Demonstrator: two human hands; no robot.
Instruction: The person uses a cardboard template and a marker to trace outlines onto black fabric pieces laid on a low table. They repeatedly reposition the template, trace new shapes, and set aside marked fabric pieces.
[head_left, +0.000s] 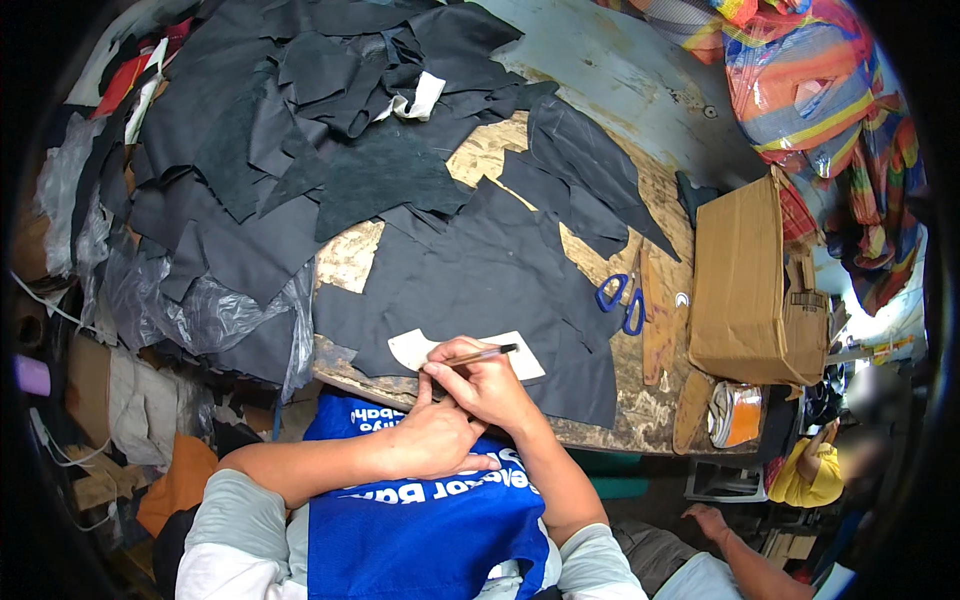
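Observation:
My right hand (488, 388) is closed round a brown pen (490, 354) with a dark end. It rests over a cream pattern piece (521, 354) that lies on a large black leather sheet (470, 265). Below it, at the table's near edge, my left hand (432, 436) lies with fingers stretched and thumb apart, holding nothing visible. Its fingertips are close to the pattern piece's lower edge; my right hand partly covers them. The pen's tip is hidden by my fingers.
Black leather pieces (240, 150) are heaped at the far left. Blue-handled scissors (625, 300) and a wooden strip (655, 325) lie right of the sheet. A cardboard box (738, 280) stands farther right. Another person's hand (708, 521) shows at lower right; someone in yellow (803, 472) is beyond.

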